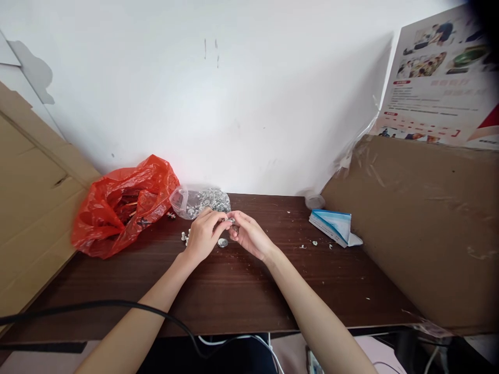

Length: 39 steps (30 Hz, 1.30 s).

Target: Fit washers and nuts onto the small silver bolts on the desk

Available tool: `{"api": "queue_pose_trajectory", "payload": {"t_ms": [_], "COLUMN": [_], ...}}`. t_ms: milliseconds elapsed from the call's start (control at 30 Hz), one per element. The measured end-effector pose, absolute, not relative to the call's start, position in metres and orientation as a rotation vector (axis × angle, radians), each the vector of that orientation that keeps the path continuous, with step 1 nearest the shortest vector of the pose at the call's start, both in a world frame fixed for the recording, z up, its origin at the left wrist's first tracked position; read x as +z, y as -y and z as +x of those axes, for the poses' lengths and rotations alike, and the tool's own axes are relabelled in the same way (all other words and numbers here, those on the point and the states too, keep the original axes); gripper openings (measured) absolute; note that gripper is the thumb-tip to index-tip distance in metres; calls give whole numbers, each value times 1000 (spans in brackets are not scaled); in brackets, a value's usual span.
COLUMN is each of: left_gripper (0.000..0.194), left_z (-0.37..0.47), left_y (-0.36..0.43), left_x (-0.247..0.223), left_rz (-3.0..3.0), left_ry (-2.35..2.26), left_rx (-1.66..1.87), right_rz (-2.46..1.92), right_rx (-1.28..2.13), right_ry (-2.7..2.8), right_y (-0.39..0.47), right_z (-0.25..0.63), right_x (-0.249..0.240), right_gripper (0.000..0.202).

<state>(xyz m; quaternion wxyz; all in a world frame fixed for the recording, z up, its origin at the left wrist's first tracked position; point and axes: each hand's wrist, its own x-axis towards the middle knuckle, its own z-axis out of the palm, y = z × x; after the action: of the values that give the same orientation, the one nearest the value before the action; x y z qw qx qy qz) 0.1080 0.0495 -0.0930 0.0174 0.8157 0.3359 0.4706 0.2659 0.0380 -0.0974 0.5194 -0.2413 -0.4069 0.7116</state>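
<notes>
My left hand and my right hand meet above the middle of the dark wooden table. Between their fingertips is a small metal part, pinched from both sides; its exact shape is too small to tell. Just below the fingers a round metal disc lies on the table. Small white pieces stand left of my left hand, partly hidden by it. Behind the hands lies a clear plastic bag full of small metal parts.
An open red plastic bag sits at the left by a cardboard panel. At the right are a blue-and-white packet, a round clear lid and another cardboard panel. A black cable crosses the near left.
</notes>
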Motion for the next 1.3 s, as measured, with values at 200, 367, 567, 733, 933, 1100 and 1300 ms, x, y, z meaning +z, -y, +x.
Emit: {"api": "queue_pose_trajectory", "payload": {"t_ms": [200, 367, 567, 733, 933, 1100, 1300], "left_gripper": [21, 19, 13, 12, 39, 51, 28], "left_z": [110, 109, 108, 109, 112, 112, 112], "left_y": [-46, -48, -51, -51, -48, -46, -44], "left_x": [-90, -92, -96, -96, -87, -78, -86], "left_rz": [2548, 2539, 2538, 2545, 2168, 1797, 2207], "left_ry": [-1074, -1077, -1139, -1174, -1115, -969, -1049], "left_rx": [1423, 1417, 1388, 1340, 1167, 971, 1139], "right_rz": [-831, -807, -840, -914, -831, -812, -874], "right_rx": [1742, 1675, 1397, 1075, 961, 985, 958], "right_ry": [1010, 1081, 1186, 1361, 1514, 1463, 1372], "right_y": [-39, -40, -43, -43, -37, -39, -42], "right_z": [263, 270, 275, 275, 273, 272, 274], "right_x": [-102, -100, -99, -101, -94, -95, -98], "right_gripper": [50, 39, 27, 23, 17, 18, 20]}}
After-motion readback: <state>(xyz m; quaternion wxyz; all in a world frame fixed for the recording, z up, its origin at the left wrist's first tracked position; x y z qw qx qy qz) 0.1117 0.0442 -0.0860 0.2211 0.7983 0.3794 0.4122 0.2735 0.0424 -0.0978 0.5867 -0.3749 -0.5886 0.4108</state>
